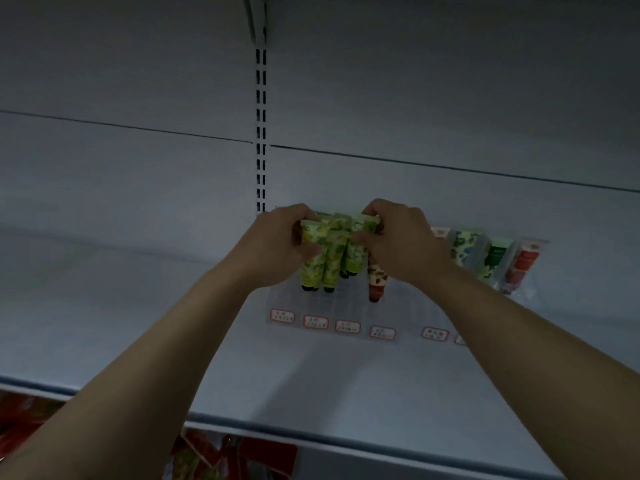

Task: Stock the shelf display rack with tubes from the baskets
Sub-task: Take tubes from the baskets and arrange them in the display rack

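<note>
I see the green tubes (320, 261) bunched, caps down, over the rear of the clear display rack (346, 303). My left hand (273, 247) grips the bunch from the rack's left side, fingers curled round the upper ends. My right hand (401, 240) pinches the crimped tops from the right. A red tube (376, 282) stands in the rack just right of the bunch. Further right in the rack is a blue-patterned tube (462, 247). Price labels (315, 321) line the rack's front edge. The rack sits on the white shelf (138, 323).
</note>
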Demonstrator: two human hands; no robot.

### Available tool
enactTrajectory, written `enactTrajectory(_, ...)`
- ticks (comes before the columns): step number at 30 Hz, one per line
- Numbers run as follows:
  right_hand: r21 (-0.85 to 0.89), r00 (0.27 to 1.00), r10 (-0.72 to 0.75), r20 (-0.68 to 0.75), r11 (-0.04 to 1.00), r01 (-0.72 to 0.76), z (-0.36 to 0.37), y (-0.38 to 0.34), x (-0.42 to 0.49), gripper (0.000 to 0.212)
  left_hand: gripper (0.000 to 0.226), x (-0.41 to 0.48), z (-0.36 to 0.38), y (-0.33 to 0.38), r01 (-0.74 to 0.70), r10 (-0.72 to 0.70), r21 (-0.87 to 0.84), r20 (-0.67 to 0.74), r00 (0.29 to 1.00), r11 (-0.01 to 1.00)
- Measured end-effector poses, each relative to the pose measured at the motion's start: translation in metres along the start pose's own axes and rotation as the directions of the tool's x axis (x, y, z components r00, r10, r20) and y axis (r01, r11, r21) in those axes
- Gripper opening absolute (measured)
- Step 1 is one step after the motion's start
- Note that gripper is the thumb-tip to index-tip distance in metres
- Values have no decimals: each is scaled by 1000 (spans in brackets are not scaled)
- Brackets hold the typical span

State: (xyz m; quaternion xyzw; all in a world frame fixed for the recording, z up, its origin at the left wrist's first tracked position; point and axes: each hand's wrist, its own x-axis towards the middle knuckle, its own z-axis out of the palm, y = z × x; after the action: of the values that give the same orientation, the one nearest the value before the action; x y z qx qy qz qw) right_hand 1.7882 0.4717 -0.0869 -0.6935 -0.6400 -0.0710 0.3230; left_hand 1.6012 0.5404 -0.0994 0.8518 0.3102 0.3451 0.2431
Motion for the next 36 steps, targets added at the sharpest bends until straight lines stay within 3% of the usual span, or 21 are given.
enactTrajectory(4,10,996,56,62,998,-57,13,1,8,15,16,4,4,-9,-2,2,-12,-9,1000,1000)
enactTrajectory(11,-73,999,18,-38,997,-21,15,3,-1,15,24,5,8,-13,-8,8,-1,11,1000,1000)
enactTrajectory(17,20,994,106,-9,994,-106,13,6,2,27,21,6,4,-17,14,-15,42,15,1000,999)
enactTrajectory(26,-211,998,34,46,977,-24,12,4,3,41,24,2,-11,-23,43,-44,40,9,999,998)
enactTrajectory(36,-316,995,-93,39,943,101,9,5,0,33,23,3,-9,-24,30,-30,5,23,999,1000)
